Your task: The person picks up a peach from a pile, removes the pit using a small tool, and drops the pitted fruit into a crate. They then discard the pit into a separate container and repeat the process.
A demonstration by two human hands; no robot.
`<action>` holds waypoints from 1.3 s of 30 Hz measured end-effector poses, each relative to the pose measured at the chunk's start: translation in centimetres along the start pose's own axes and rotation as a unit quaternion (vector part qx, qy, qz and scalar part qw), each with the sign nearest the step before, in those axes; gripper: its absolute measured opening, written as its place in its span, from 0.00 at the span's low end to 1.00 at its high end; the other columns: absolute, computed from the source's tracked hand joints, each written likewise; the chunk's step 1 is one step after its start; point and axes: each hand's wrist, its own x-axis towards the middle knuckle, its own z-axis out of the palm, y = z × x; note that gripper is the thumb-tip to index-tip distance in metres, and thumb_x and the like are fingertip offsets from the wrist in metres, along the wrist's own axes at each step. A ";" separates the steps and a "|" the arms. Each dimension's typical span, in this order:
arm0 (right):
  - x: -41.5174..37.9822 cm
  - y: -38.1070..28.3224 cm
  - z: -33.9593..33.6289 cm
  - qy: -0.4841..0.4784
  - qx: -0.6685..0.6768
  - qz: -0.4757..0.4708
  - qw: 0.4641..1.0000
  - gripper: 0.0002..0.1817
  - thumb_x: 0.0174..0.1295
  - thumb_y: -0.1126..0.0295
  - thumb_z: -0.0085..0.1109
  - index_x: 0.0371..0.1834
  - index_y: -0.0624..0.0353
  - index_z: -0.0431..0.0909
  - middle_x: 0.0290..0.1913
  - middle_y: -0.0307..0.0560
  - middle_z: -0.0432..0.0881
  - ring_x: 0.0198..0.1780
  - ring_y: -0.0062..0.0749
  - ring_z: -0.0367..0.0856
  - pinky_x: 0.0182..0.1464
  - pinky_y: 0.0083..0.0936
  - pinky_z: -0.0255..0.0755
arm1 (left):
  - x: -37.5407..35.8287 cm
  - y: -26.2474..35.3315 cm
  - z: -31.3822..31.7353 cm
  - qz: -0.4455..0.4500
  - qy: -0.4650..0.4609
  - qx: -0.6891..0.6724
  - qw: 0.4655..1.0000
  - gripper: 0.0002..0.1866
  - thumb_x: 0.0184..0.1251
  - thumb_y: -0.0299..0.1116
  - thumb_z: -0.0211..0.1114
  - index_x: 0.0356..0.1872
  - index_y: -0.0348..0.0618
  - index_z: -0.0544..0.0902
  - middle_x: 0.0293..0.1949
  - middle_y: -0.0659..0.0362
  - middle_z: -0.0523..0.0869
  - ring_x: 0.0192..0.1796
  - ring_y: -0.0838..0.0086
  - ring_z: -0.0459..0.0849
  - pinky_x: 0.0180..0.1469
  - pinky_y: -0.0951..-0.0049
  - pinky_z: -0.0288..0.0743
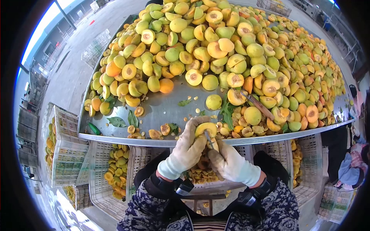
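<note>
Both my hands wear pale gloves and meet at the table's near edge. My left hand (189, 146) is closed around a cut yellow apricot (203, 128), its flesh facing up. My right hand (233, 163) is closed on a small knife (208, 136), whose blade lies against the cut fruit; its handle is hidden in the glove. The metal table (162, 109) carries a large heap of green-yellow apricots (231, 50), many split with brown stones showing. A second knife (260, 106) with a wooden handle rests on the fruit to the right.
Loose stones, leaves (117, 122) and a green object (93, 129) lie on the near left of the table. Below stand plastic crates (104, 173) of fruit, with cut pieces (202, 173) under my hands. Another person (352, 165) is at the far right.
</note>
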 end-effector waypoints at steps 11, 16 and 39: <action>-1.1 -1.1 -2.0 -0.172 0.524 0.298 0.779 0.26 0.65 0.41 0.58 0.41 0.55 0.74 0.17 0.32 0.65 0.10 0.15 0.55 0.12 0.12 0.50 | -0.1 0.7 -0.6 0.033 -0.094 0.017 0.995 0.22 0.69 0.24 0.47 0.64 0.31 0.65 0.53 0.55 0.75 0.54 0.74 0.74 0.60 0.73 0.67; -0.9 -1.1 -2.4 -0.165 0.508 0.303 0.789 0.28 0.66 0.40 0.56 0.43 0.59 0.74 0.17 0.33 0.66 0.10 0.16 0.58 0.14 0.13 0.53 | -0.2 0.4 0.1 0.059 -0.053 0.037 0.996 0.22 0.72 0.25 0.49 0.65 0.32 0.65 0.52 0.52 0.78 0.53 0.71 0.77 0.58 0.72 0.71; -5.6 2.0 -1.9 -0.164 -0.037 0.123 0.978 0.26 0.65 0.42 0.55 0.41 0.59 0.76 0.22 0.48 0.77 0.21 0.38 0.77 0.24 0.32 0.70 | -13.6 2.3 -6.3 0.129 0.414 -0.121 0.893 0.20 0.65 0.16 0.52 0.59 0.38 0.72 0.50 0.50 0.78 0.51 0.61 0.83 0.54 0.63 0.83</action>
